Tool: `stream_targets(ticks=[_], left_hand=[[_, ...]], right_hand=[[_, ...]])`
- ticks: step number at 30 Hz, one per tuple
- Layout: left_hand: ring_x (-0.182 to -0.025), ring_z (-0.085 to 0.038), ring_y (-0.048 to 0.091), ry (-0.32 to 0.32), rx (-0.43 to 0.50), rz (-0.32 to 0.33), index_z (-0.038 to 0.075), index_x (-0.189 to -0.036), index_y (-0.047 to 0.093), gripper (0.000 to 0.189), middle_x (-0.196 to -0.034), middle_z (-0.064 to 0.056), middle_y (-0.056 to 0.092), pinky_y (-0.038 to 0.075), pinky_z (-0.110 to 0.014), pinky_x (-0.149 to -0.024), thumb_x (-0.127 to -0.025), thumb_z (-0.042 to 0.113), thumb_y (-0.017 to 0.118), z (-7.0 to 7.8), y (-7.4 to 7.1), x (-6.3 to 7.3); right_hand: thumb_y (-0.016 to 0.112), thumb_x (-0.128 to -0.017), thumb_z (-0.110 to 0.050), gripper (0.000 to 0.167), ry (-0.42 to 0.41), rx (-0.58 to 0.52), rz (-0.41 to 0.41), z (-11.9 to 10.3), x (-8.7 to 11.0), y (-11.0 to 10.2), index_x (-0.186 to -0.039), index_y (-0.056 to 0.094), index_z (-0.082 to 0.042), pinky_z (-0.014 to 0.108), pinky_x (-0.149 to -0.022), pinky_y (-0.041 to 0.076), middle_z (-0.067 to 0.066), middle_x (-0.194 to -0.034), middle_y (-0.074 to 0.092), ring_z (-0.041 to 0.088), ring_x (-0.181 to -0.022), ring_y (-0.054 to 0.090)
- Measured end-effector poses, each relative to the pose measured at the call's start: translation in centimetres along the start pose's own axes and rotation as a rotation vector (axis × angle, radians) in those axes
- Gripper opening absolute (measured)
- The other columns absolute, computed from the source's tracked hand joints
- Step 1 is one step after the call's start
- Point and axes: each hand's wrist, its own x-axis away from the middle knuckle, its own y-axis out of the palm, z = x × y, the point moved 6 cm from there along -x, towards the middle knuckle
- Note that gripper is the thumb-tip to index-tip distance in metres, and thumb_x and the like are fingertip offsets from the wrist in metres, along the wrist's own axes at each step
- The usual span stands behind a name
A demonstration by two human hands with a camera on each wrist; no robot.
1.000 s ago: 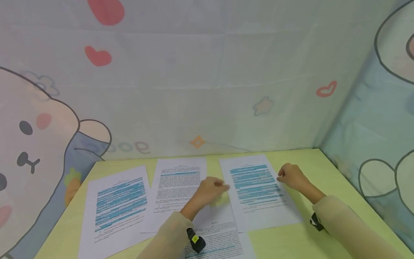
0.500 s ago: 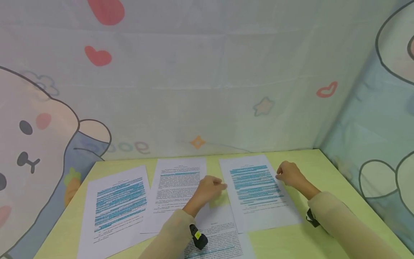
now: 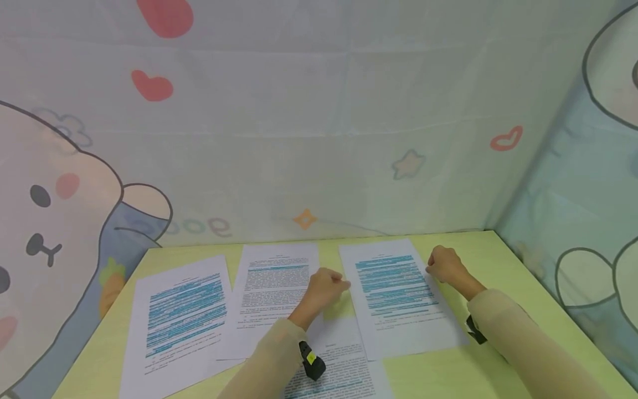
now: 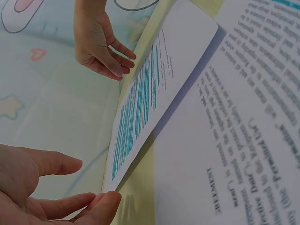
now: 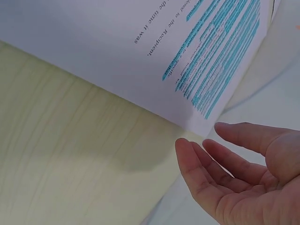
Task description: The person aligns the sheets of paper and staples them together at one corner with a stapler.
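Observation:
A printed sheet with blue highlighting point(image 3: 396, 288) lies at the right of the table, between my two hands. My left hand point(image 3: 323, 289) is at its left edge; in the left wrist view the thumb stands well apart from the fingers point(image 4: 105, 206), whose tips are right at the paper's edge. At the right edge is my right hand point(image 3: 448, 266), loosely curved. The right wrist view shows a gap between its thumb point(image 5: 239, 133) and fingers, with the sheet's edge close to the tips. The left forearm partly covers a lower sheet point(image 3: 344, 366).
Farther left lie a heavily highlighted sheet point(image 3: 181, 321) and a mostly plain printed sheet point(image 3: 279, 282), overlapping slightly. The yellow table point(image 3: 498, 260) ends against a cartoon-printed cloth backdrop point(image 3: 319, 138). The right sheet's lower left corner overlaps the front sheet.
Both forearms have shifted slightly inward and up, and the left hand has drawn a little back from the right sheet's edge. The sheets look unmoved.

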Motion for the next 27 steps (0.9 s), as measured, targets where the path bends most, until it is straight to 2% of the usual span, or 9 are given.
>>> stream_targets(ticks=[5, 12, 18, 21, 23, 24, 26, 27], left_hand=[[-0.078, -0.018, 0.063, -0.017, -0.01, 0.008, -0.009, -0.125, 0.062, 0.043, -0.113, -0.019, 0.066, 0.055, -0.032, -0.069, -0.093, 0.019, 0.069, -0.3, 0.3, -0.4], [-0.083, -0.021, 0.062, -0.014, -0.03, 0.03, -0.012, -0.123, 0.062, 0.043, -0.119, -0.023, 0.063, 0.055, -0.036, -0.075, -0.093, 0.019, 0.068, -0.4, 0.3, -1.0], [-0.076, -0.019, 0.064, -0.026, -0.031, 0.039, -0.014, -0.123, 0.061, 0.044, -0.107, -0.02, 0.066, 0.055, -0.034, -0.073, -0.093, 0.017, 0.068, -0.7, 0.4, -1.3], [-0.075, -0.018, 0.06, -0.019, -0.03, 0.041, -0.015, -0.121, 0.06, 0.043, -0.104, -0.019, 0.065, 0.052, -0.031, -0.069, -0.092, 0.016, 0.067, -0.6, 0.5, -1.3], [-0.063, -0.015, 0.053, -0.016, -0.028, 0.037, -0.012, -0.096, 0.067, 0.028, -0.089, -0.016, 0.065, 0.045, -0.026, -0.056, -0.092, 0.016, 0.066, -0.6, 0.6, -1.5], [-0.057, -0.014, 0.048, -0.011, -0.025, 0.034, -0.008, -0.081, 0.065, 0.026, -0.078, -0.012, 0.063, 0.039, -0.024, -0.051, -0.092, 0.015, 0.065, -0.6, 0.7, -1.6], [-0.048, -0.012, 0.037, -0.004, -0.02, 0.032, 0.003, -0.057, 0.052, 0.038, -0.058, -0.004, 0.053, 0.029, -0.021, -0.043, -0.092, 0.013, 0.064, -0.8, 0.9, -1.8], [-0.044, -0.01, 0.032, -0.002, -0.019, 0.028, 0.009, -0.051, 0.043, 0.046, -0.05, -0.001, 0.047, 0.024, -0.02, -0.041, -0.092, 0.012, 0.063, -0.9, 1.0, -2.0]], right_hand=[[0.065, -0.089, 0.003, 0.014, 0.021, -0.019, 0.0, 0.4, -0.4, 0.2, -0.092, 0.062, 0.017, 0.031, -0.053, 0.054, 0.025, -0.085, 0.065, 0.022, -0.06, 0.062], [0.064, -0.089, 0.003, 0.013, 0.04, -0.041, -0.005, 0.9, -1.1, 0.6, -0.091, 0.063, 0.017, 0.027, -0.051, 0.053, 0.023, -0.084, 0.066, 0.02, -0.058, 0.061], [0.063, -0.087, 0.004, 0.013, 0.024, -0.055, -0.005, 1.1, -1.5, 0.8, -0.089, 0.065, 0.017, 0.024, -0.047, 0.048, 0.017, -0.074, 0.064, 0.017, -0.052, 0.057], [0.062, -0.088, 0.004, 0.014, 0.019, -0.055, -0.005, 1.4, -1.7, 1.0, -0.09, 0.065, 0.018, 0.023, -0.045, 0.045, 0.013, -0.069, 0.062, 0.015, -0.049, 0.054], [0.061, -0.088, 0.005, 0.013, 0.013, -0.067, -0.005, 1.5, -1.8, 1.1, -0.087, 0.065, 0.017, 0.022, -0.044, 0.042, 0.01, -0.063, 0.059, 0.013, -0.047, 0.051], [0.061, -0.088, 0.005, 0.012, 0.008, -0.075, -0.004, 1.6, -1.8, 1.2, -0.087, 0.065, 0.017, 0.022, -0.044, 0.041, 0.009, -0.061, 0.057, 0.012, -0.046, 0.05], [0.06, -0.088, 0.006, 0.012, 0.005, -0.092, -0.003, 1.6, -1.9, 1.2, -0.087, 0.066, 0.016, 0.021, -0.044, 0.04, 0.008, -0.058, 0.056, 0.011, -0.045, 0.048], [0.06, -0.089, 0.006, 0.012, 0.005, -0.1, -0.003, 1.6, -1.9, 1.2, -0.085, 0.066, 0.015, 0.021, -0.044, 0.04, 0.007, -0.057, 0.055, 0.011, -0.045, 0.047]])
